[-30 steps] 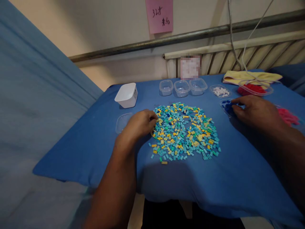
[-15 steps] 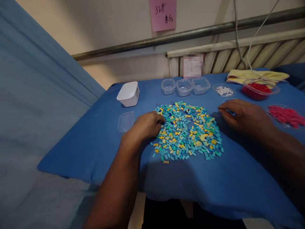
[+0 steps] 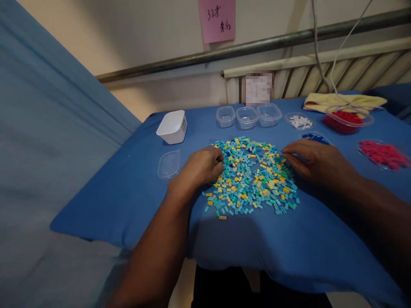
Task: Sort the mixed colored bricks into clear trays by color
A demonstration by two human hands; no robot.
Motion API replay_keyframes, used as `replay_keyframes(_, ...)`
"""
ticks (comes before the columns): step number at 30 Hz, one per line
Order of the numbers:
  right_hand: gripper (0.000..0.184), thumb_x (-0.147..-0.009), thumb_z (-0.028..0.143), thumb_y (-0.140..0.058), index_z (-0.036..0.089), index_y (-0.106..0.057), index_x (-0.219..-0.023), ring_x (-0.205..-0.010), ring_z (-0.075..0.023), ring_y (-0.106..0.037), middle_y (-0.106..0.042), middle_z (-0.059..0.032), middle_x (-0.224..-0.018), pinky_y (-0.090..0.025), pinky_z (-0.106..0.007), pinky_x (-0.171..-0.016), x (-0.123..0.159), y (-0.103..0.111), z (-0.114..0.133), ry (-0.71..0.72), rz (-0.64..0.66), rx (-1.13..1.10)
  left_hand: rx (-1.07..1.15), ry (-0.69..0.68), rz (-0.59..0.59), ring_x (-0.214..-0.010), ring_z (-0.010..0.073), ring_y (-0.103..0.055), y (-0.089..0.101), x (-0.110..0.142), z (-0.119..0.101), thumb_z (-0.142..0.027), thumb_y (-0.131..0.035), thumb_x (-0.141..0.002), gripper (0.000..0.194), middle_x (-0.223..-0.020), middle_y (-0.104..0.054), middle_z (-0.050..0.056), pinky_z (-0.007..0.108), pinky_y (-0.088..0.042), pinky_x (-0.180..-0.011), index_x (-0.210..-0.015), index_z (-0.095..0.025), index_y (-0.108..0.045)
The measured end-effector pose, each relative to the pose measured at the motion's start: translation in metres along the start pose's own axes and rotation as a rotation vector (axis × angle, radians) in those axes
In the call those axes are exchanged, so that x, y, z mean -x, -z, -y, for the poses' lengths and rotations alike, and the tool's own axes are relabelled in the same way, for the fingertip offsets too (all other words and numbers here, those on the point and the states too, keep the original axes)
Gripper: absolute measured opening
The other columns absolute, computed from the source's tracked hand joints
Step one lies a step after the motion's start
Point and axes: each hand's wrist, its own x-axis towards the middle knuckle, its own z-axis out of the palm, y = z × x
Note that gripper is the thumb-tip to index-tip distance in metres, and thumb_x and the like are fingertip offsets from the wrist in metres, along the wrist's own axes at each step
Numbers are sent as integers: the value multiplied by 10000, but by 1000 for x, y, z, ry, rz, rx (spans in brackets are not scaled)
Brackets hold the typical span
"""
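Observation:
A spread of small building bricks (image 3: 247, 184), mostly turquoise with yellow, green and a few dark blue ones, lies on the blue-covered table. At its left edge rests my left hand (image 3: 204, 166), fingers curled in and down among the bricks; whatever they hold, if anything, is hidden. My right hand (image 3: 313, 159) hovers at the pile's right edge, its thumb and fingers apart, and nothing shows between them. Just behind this hand sits a shallow dish of dark blue bricks (image 3: 316, 137), partly covered by it.
Three clear tubs (image 3: 247, 122) stand along the back. A white container (image 3: 173, 132) and a clear lid (image 3: 169, 164) are at left. To the right are white bricks (image 3: 301, 122), a tub of red bricks (image 3: 345, 122), pink bricks (image 3: 383, 155) and a yellow cloth (image 3: 346, 102).
My right hand has moved left from beside the blue-brick dish to the pile's right edge, showing more of the dish. My left hand has shifted slightly, still at the left edge.

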Motion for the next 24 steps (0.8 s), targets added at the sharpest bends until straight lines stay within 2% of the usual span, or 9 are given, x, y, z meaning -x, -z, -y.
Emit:
replay_keyframes(3, 232, -1042, 294, -563, 232, -783, -1082, -1015, -318, -781, -824, -100, -1113, -607, -450, -879, 0, -3, 4, 33, 3, -52, 112, -90, -34, -945, 199, -675, -6, -4, -8, -203, -596, -941, 228, -1149, -750, 44, 317, -472, -799, -1118, -204, -738)
replay_keyframes(7, 235, -1057, 302, -554, 250, -780, -1097, -1036, -312, -780, -821, -100, -1120, -613, -462, -924, 0, -5, 10, 65, -2, -84, 61, -166, 39, -1032, 228, -683, -14, -12, -12, -203, -572, -988, 214, -1165, -759, 58, 344, -487, -878, -1119, -205, -741)
replay_keyframes(15, 218, -1067, 306, -563, 258, -774, -1097, -1034, -295, -787, -825, -85, -1133, -623, -434, -897, 0, -8, 9, 87, -1, -73, -67, -54, 115, -1049, 266, -696, -8, -20, -22, -209, -581, -980, 220, -1168, -773, 59, 343, -430, -763, -1113, -229, -756)
replay_keyframes(20, 187, -1069, 285, -585, 241, -766, -1094, -1016, -293, -789, -821, -89, -1123, -633, -434, -875, 0, -11, 8, 141, -30, -115, -91, 31, 126, -903, 250, -670, -4, -19, -26, -211, -605, -948, 171, -1042, -769, 52, 338, -316, -655, -1041, -231, -748)
replay_keyframes(22, 174, -1069, 268, -595, 238, -765, -1097, -1002, -289, -788, -819, -91, -1107, -636, -434, -878, -1, -11, 12, 154, -45, -145, 22, 26, 92, -822, 218, -638, -5, -18, -23, -174, -624, -902, 154, -951, -748, 45, 332, -325, -656, -1001, -213, -735)
replay_keyframes(24, 163, -1067, 257, -612, 237, -765, -1119, -992, -278, -790, -821, -91, -1102, -636, -422, -881, -1, -10, 20, 155, -70, -181, 303, 26, 43, -757, 176, -605, -8, -16, -23, -172, -657, -871, 135, -870, -709, 29, 310, -367, -665, -988, -189, -721)
